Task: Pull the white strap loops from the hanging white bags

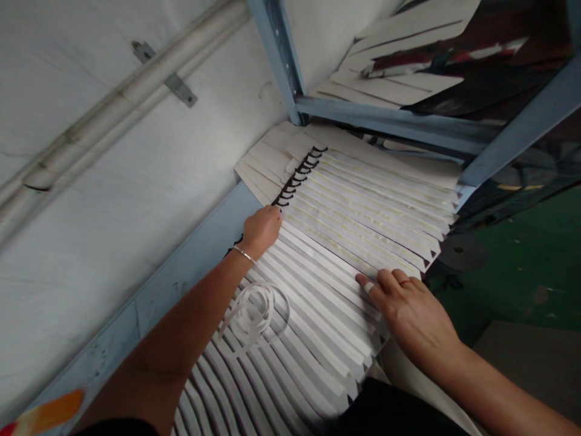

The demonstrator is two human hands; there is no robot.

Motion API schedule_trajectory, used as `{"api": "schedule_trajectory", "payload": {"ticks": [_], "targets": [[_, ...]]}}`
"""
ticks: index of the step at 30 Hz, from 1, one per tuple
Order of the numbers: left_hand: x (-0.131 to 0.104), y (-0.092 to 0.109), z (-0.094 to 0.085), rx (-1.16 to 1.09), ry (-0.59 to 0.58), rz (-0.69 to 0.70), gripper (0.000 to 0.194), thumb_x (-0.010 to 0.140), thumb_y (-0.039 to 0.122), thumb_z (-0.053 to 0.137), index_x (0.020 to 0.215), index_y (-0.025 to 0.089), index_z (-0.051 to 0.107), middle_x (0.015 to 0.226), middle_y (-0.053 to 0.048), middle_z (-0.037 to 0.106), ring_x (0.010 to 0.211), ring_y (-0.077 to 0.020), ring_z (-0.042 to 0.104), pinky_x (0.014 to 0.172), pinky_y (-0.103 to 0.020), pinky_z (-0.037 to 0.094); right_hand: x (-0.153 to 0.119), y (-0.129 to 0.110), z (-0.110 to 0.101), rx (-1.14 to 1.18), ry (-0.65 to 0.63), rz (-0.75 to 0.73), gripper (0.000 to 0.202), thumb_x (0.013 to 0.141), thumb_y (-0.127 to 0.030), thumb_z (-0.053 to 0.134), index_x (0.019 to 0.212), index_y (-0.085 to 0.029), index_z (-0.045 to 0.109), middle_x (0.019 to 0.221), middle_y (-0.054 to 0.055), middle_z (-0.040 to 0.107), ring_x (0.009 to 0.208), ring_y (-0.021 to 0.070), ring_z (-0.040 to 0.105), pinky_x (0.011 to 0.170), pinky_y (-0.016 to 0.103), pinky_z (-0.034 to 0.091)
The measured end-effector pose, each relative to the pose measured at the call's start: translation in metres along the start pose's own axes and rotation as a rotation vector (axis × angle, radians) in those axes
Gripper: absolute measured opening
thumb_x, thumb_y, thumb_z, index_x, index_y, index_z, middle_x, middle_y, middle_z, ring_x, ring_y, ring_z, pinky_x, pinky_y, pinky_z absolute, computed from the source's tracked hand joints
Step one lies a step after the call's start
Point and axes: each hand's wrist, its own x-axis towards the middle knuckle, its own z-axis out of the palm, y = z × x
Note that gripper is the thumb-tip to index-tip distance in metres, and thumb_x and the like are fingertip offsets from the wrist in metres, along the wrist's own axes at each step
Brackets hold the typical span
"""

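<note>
Overlapping white strips (318, 297) lie in a long row, with dark curved ends at the upper left and small dark triangles at the right ends. Farther up, the strips (358, 206) carry thin yellowish lines. My left hand (263, 230), with a bracelet on the wrist, is closed at the left ends of the strips; what its fingers hold is hidden. My right hand (406, 303) rests near the right ends with its fingers spread, the index finger reaching over a strip. A loose coil of narrow white tape (256, 315) sits on the strips beside my left forearm.
A blue metal frame (390, 121) stands beyond the strips, with pale flat sheets (390, 85) on it. A white wall with a pipe (113, 103) runs along the left. At the lower left is an orange object (54, 412). Green floor (526, 260) shows at the right.
</note>
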Motion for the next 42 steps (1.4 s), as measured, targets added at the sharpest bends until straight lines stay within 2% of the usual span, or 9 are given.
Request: {"api": "schedule_trajectory", "payload": {"ticks": [3, 6, 12, 18, 22, 27, 33, 36, 42], "targets": [[-0.025, 0.013, -0.008, -0.055, 0.006, 0.427, 0.03, 0.096, 0.019, 0.045, 0.116, 0.022, 0.067, 0.111, -0.01, 0.064, 0.106, -0.0217, 0.058, 0.088, -0.032, 0.044, 0.016, -0.005, -0.013, 0.018, -0.075, 0.019, 0.028, 0.089, -0.007, 0.052, 0.104, -0.017, 0.074, 0.098, 0.012, 0.064, 0.092, 0.0298, 0.061, 0.076, 0.042, 0.046], [-0.048, 0.028, -0.009, -0.05, -0.03, 0.6, 0.038, 0.097, 0.021, 0.047, 0.13, 0.029, 0.062, 0.128, -0.009, 0.058, 0.116, -0.0227, 0.055, 0.091, -0.035, 0.043, 0.027, -0.012, -0.021, 0.029, -0.097, 0.024, 0.022, 0.089, -0.009, 0.053, 0.083, -0.016, 0.073, 0.095, 0.013, 0.064, 0.092, 0.0307, 0.059, 0.075, 0.043, 0.043], [-0.051, 0.04, -0.001, -0.06, -0.075, 0.537, 0.037, 0.095, 0.021, 0.049, 0.128, 0.03, 0.065, 0.128, -0.009, 0.06, 0.113, -0.0237, 0.059, 0.092, -0.038, 0.045, 0.04, -0.026, -0.014, 0.065, 0.043, -0.08, 0.026, 0.092, -0.008, 0.049, 0.108, -0.013, 0.069, 0.115, 0.014, 0.067, 0.103, 0.0288, 0.056, 0.08, 0.041, 0.04], [-0.049, -0.001, -0.015, -0.519, -0.068, 0.395, 0.034, 0.094, 0.02, 0.047, 0.122, 0.018, 0.066, 0.133, -0.011, 0.062, 0.125, -0.0206, 0.056, 0.108, -0.037, 0.042, 0.051, -0.028, -0.012, 0.105, 0.053, -0.071, 0.02, 0.093, -0.01, 0.051, 0.104, -0.013, 0.068, 0.094, 0.011, 0.072, 0.097, 0.0285, 0.053, 0.077, 0.038, 0.035], [-0.089, -0.024, -0.052, -0.706, -0.036, 0.128, 0.025, 0.093, 0.029, 0.051, 0.104, 0.015, 0.069, 0.11, -0.009, 0.071, 0.103, -0.0195, 0.065, 0.091, -0.03, 0.049, 0.052, -0.051, -0.014, 0.25, 0.128, -0.31, 0.017, 0.095, -0.016, 0.054, 0.086, -0.018, 0.069, 0.094, 0.008, 0.068, 0.096, 0.024, 0.051, 0.079, 0.037, 0.034], [-0.152, -0.01, -0.069, -0.861, -0.38, 0.095, 0.02, 0.091, 0.033, 0.055, 0.093, 0.017, 0.067, 0.09, -0.004, 0.073, 0.085, -0.0158, 0.066, 0.079, -0.026, 0.049, 0.052, -0.102, 0.004, 0.265, 0.126, -0.597, 0.02, 0.096, -0.016, 0.054, 0.081, -0.017, 0.068, 0.096, 0.008, 0.063, 0.092, 0.0226, 0.049, 0.076, 0.037, 0.035], [-0.182, -0.011, -0.044, -0.83, -0.55, 0.295, 0.022, 0.091, 0.037, 0.059, 0.089, 0.02, 0.072, 0.088, -0.005, 0.074, 0.088, -0.0181, 0.065, 0.089, -0.03, 0.044, 0.036, -0.098, -0.015, 0.479, 0.161, -0.437, 0.017, 0.096, -0.014, 0.051, 0.086, -0.015, 0.065, 0.107, 0.01, 0.064, 0.101, 0.0238, 0.05, 0.086, 0.039, 0.038], [-0.179, -0.021, -0.045, -0.913, -0.599, 0.261, 0.035, 0.094, 0.043, 0.053, 0.078, 0.019, 0.073, 0.068, -0.004, 0.068, 0.072, -0.0152, 0.062, 0.076, -0.026, 0.045, 0.023, -0.085, -0.029, 0.626, 0.174, -0.366, 0.019, 0.098, -0.019, 0.048, 0.087, -0.015, 0.062, 0.094, 0.009, 0.065, 0.097, 0.0229, 0.054, 0.091, 0.041, 0.038], [-0.16, -0.029, -0.063, -0.988, -0.567, 0.119, 0.03, 0.092, 0.038, 0.055, 0.076, 0.017, 0.07, 0.074, -0.003, 0.07, 0.071, -0.0132, 0.062, 0.07, -0.023, 0.045, -0.003, -0.063, -0.027, 0.772, 0.123, -0.163, 0.026, 0.101, -0.025, 0.042, 0.084, -0.018, 0.06, 0.075, 0.005, 0.063, 0.075, 0.0194, 0.058, 0.077, 0.035, 0.046]]}}
